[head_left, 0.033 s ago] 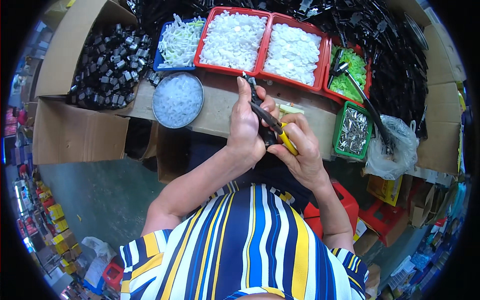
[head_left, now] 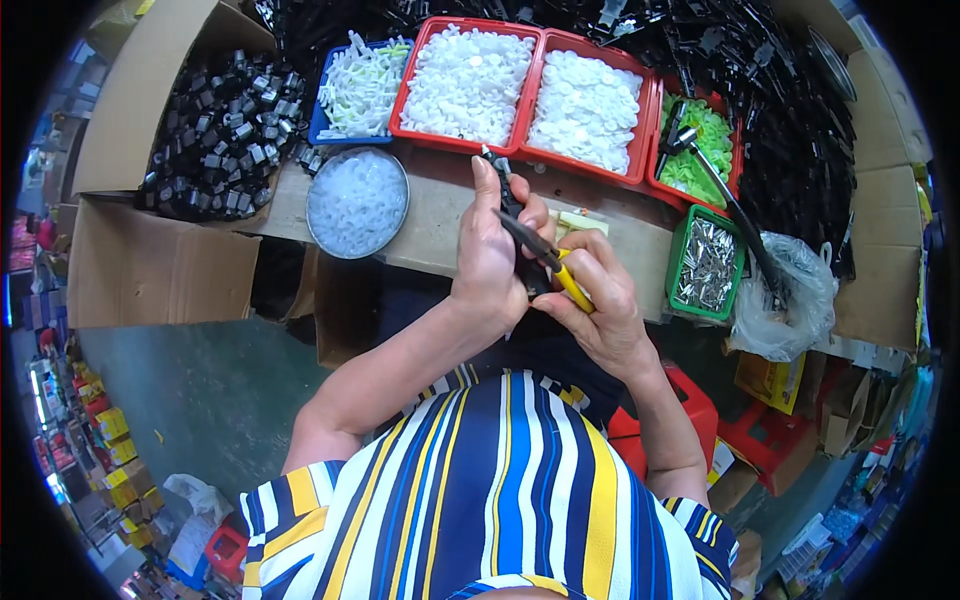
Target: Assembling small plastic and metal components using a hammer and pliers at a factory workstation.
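Note:
My left hand [head_left: 487, 250] is closed round a long, narrow black plastic part [head_left: 531, 272], its thumb pointing away from me. A small pale tip shows at the part's far end. Pliers [head_left: 572, 283] with yellow handles and dark jaws are gripped in my right hand [head_left: 606, 300]. The jaws slant up and left across the black part, against the left hand's fingers. My right thumb and fingertips come close to the part's near end. Whether the jaws bite on anything cannot be made out. Just beyond the right hand, pale yellowish pieces [head_left: 580, 222] lie on the bench.
Red trays [head_left: 521, 95] of white pieces stand at the back, beside a blue tray [head_left: 318, 115]. A hammer [head_left: 712, 172] rests across a red tray of green pieces [head_left: 705, 135]. Nearby are a green metal-parts box [head_left: 677, 262], a round bowl [head_left: 357, 200] and a carton [head_left: 160, 265].

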The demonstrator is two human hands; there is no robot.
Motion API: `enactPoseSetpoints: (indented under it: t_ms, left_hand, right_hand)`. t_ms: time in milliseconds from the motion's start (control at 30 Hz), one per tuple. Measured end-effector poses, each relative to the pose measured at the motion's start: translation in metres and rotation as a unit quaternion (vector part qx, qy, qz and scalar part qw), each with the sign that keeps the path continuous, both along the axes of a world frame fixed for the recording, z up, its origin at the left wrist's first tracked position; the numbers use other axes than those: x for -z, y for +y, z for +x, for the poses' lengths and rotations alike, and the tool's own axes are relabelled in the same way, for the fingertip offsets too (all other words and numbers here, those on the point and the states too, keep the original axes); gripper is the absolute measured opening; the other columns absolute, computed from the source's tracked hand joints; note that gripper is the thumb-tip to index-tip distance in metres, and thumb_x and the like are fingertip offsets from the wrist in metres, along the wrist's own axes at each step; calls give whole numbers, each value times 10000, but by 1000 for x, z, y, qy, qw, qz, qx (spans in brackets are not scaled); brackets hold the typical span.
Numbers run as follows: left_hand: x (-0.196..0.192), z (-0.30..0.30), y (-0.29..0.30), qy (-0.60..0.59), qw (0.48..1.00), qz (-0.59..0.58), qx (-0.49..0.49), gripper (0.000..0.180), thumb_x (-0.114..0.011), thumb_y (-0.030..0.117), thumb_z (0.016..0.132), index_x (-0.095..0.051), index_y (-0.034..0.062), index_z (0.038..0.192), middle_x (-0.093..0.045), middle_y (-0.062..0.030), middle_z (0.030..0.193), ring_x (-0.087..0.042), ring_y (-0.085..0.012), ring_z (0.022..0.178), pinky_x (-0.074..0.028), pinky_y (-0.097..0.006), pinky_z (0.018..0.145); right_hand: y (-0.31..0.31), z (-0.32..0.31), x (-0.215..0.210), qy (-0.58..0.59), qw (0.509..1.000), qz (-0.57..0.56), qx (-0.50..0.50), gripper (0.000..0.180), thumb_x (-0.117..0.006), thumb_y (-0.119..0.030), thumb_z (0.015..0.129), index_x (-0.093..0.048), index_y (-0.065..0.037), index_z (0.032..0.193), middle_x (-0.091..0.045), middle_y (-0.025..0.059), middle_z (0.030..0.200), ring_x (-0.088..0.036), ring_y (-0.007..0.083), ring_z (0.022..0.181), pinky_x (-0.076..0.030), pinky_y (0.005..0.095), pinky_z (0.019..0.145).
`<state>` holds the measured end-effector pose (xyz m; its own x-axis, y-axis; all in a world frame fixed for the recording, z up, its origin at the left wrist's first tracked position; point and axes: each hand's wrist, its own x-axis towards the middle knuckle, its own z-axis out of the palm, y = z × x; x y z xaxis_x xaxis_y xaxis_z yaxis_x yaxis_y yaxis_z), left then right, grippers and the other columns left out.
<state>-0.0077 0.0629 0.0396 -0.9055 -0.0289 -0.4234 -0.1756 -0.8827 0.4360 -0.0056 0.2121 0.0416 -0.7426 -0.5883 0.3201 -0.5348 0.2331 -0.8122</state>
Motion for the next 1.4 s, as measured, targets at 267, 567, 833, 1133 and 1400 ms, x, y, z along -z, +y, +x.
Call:
enactPoseSetpoints:
  t_ms: [267, 567, 833, 1133, 1400]
  left_hand:
    - [34, 73, -89, -45, 936, -345, 49, 362, -475, 382, 1038, -512, 63, 870, -506, -12, 651, -476, -94, 530, -393, -236, 499]
    - [108, 164, -196, -133, 458, -835, 274, 315, -745, 256, 817, -694, 6, 1003, -657, -174, 1045, -591, -351, 1060, -473, -438, 889]
    - [37, 102, -145, 11, 639, -751, 164, 198, -735, 129, 830, -700, -36, 934, -692, -147, 812, -677, -220, 674, -531, -305, 624]
    - [11, 74, -99, 121, 646, -732, 179, 166, -735, 123, 825, -710, -5, 927, -689, -151, 817, -672, -262, 675, -522, -340, 608]
    - [12, 70, -113, 96, 652, -733, 169, 159, -751, 70, 813, -709, -34, 926, -684, -133, 797, -648, -196, 643, -500, -292, 575]
  right_hand:
    - [28, -33, 17, 64, 984, 155, 54, 296, -727, -236, 848, -613, 18, 948, -556, 160, 1003, -593, 345, 862, -486, 394, 746]
    - [54, -61, 20, 143, 936, 309, 85, 183, -691, -157, 848, -602, -20, 933, -563, 120, 986, -562, 298, 967, -444, 416, 805]
    - [28, -134, -23, 224, 938, 254, 75, 88, -651, -62, 861, -606, 12, 848, -585, 165, 838, -618, 341, 780, -502, 424, 671]
    - [-76, -282, -11, 388, 893, 223, 53, 161, -579, 37, 824, -598, -11, 977, -586, 155, 943, -630, 338, 926, -534, 421, 737]
    - [-121, -349, -15, 457, 836, 303, 33, 138, -484, -173, 921, -594, -90, 935, -519, 133, 965, -562, 286, 946, -480, 419, 720]
